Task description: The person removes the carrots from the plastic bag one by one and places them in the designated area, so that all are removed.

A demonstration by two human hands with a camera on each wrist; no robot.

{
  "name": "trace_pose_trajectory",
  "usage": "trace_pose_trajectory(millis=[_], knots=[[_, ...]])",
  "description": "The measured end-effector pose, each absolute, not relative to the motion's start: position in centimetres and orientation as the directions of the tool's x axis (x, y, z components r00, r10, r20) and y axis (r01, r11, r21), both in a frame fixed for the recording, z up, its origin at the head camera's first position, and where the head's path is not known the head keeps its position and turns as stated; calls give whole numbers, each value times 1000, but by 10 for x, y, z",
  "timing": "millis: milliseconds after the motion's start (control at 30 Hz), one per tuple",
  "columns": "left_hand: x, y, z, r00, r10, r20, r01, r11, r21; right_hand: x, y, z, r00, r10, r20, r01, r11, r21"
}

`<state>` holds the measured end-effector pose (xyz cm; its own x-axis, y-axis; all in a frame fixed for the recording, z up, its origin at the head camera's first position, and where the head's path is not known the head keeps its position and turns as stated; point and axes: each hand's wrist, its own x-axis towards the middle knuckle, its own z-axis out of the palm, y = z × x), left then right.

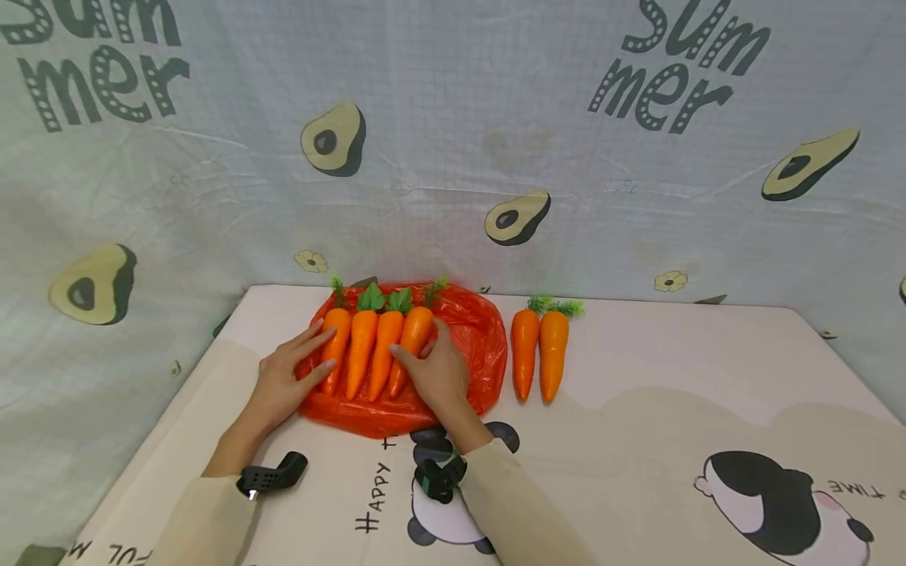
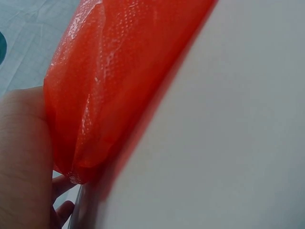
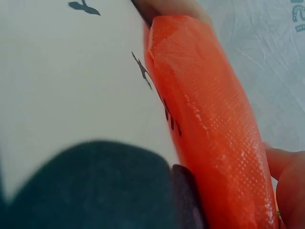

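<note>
Several orange toy carrots [image 1: 362,346] with green tops lie side by side on a flattened red plastic bag [image 1: 481,346]. My left hand [image 1: 283,377] rests at the bag's left side, its extended fingers touching the leftmost carrot [image 1: 336,330]. On the other side of the row, my right hand [image 1: 442,373] pinches the rightmost carrot [image 1: 416,332], thumb across its front and fingers along its right. That carrot leans slightly. Both wrist views show mostly the bag's shiny raised edge [image 2: 109,81] beside part of each hand; the carrots are largely hidden there.
Two more carrots [image 1: 538,354] lie together on the table just right of the bag. The pale table [image 1: 637,354] has printed cartoon animals and lettering. Behind it hangs a grey sheet [image 1: 425,157] with avocado prints. A dark band [image 1: 272,474] sits on my left wrist.
</note>
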<state>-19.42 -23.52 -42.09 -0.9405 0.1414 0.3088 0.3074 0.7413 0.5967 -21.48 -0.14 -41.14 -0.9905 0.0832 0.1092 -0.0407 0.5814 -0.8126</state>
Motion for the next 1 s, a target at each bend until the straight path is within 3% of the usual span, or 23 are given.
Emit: trace_pose_trajectory(millis=[1000], knots=[[-197,-237,-426,-931,142,337,326,741,587,-221,-5,-412,-986,132,98,7,628,-778]])
